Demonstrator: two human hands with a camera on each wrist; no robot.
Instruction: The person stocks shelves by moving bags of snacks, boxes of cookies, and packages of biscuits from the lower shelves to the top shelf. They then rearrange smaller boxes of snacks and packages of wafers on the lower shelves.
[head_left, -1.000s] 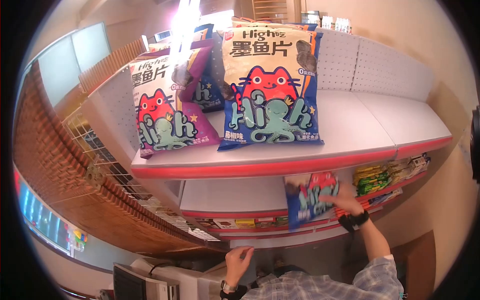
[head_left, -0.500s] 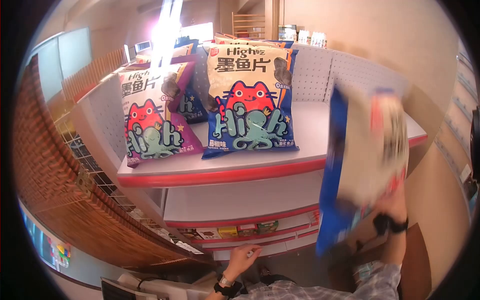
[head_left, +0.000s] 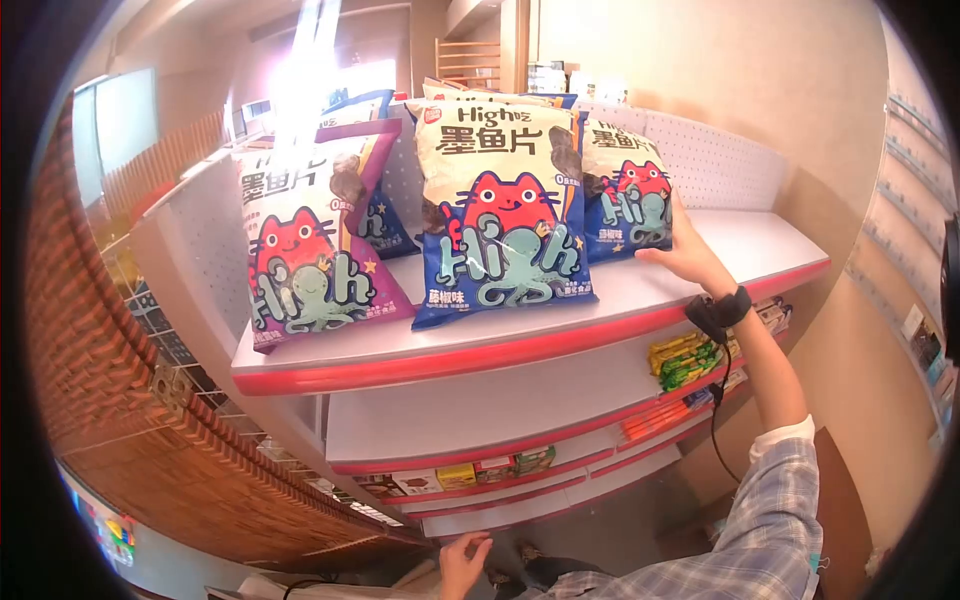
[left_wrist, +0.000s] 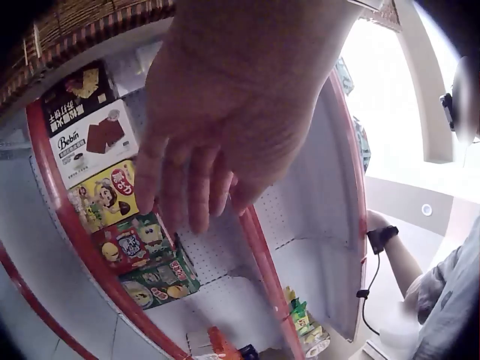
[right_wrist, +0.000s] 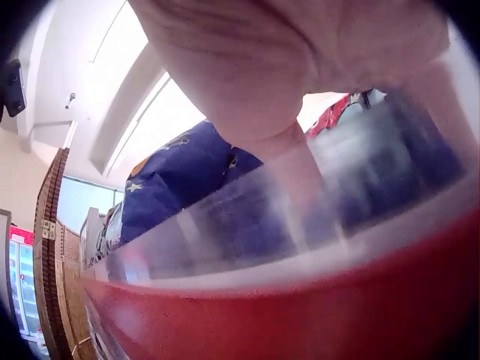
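Observation:
My right hand [head_left: 692, 262] holds a blue-and-cream chip bag [head_left: 632, 192] by its right side, low down, with the thumb across the front. That bag stands on the top shelf, partly behind a larger-looking blue chip bag [head_left: 505, 200]. To the left leans a purple chip bag [head_left: 318, 235], and more bags show behind these two. In the right wrist view, the front blue bag [right_wrist: 176, 176] rises beside my hand, above the shelf's red edge. My left hand [head_left: 463, 562] hangs low in front of the shelves, fingers loosely bent and holding nothing; the left wrist view shows the same hand [left_wrist: 217, 142].
The top shelf [head_left: 700, 285] has a red front edge. On lower shelves are small snack boxes [head_left: 456, 476] and green-and-yellow packets [head_left: 685, 362]. A woven brown panel [head_left: 110, 330] stands at the left. A cable hangs from my right wrist.
My right hand has brought the chip bag up from beside the lower shelf, round to the right, and onto the top shelf beside the front blue bag. The left hand stays low.

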